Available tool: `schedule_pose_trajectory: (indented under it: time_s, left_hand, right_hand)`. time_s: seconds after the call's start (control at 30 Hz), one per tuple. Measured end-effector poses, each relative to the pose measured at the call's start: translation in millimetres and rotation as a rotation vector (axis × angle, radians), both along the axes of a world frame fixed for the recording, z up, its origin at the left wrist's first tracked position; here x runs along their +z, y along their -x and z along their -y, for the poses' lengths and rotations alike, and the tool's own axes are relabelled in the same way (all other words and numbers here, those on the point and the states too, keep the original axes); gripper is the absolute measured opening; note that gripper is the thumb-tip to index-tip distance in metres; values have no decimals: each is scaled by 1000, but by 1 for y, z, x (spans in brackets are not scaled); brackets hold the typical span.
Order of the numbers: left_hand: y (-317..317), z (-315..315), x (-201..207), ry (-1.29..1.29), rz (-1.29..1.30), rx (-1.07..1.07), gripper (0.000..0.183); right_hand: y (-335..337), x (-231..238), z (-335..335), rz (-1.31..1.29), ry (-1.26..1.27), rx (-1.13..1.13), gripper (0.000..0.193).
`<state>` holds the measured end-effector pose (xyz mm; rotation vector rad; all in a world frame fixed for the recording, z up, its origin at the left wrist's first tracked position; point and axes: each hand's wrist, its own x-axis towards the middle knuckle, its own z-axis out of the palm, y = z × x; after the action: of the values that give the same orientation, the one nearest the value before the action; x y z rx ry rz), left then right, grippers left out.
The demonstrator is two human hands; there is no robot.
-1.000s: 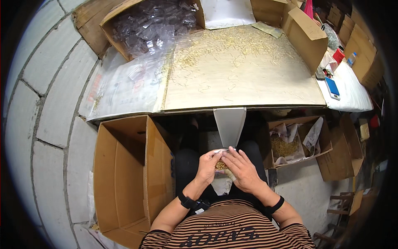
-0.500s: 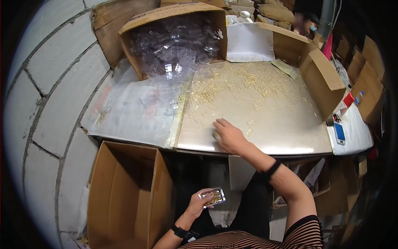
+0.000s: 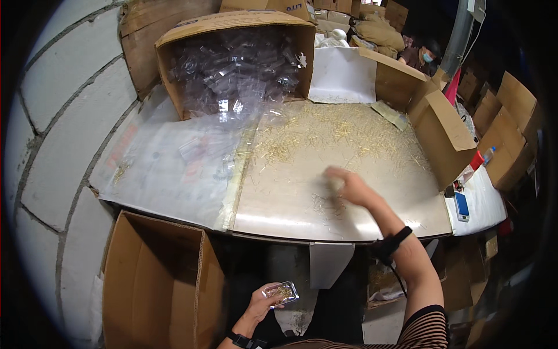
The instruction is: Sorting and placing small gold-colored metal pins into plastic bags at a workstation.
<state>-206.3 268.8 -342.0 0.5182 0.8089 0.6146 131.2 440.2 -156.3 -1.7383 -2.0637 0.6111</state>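
Your left hand (image 3: 261, 303) grasped a clear tray (image 3: 296, 293) low over your lap, the thumb lapping over its near end. Gold pieces (image 3: 283, 292) lay inside it. Your right hand (image 3: 353, 187) was over the table (image 3: 395, 200), well apart from the tray, with a thin cluster (image 3: 324, 205) just nearer you and the main scatter (image 3: 279, 148) farther off. Blur smeared the right fingertips, so I could not tell whether they pinched anything. The left fingers beneath the tray were hidden. The upper carton (image 3: 232, 20), open toward you, held clear bags (image 3: 232, 81), some spilling onto the plastic sheet (image 3: 157, 168). The lower carton (image 3: 210, 291), at your left, was cut off by the bottom edge.
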Motion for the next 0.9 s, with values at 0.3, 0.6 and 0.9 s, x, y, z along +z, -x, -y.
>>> schedule_pose_trajectory:
  time_s: [0.3,0.6,0.9]
  left_hand:
    - [-16,3,-25,6,68,-46,37]
    - [-54,7,-18,70,45,-168,35]
    - [-95,13,-4,131,23,-214,35]
  right_hand:
    - [-18,-22,26,233,25,-71,52]
    - [17,-47,74,151,-219,-459,59]
    - [104,-54,131,229,-381,-360,44]
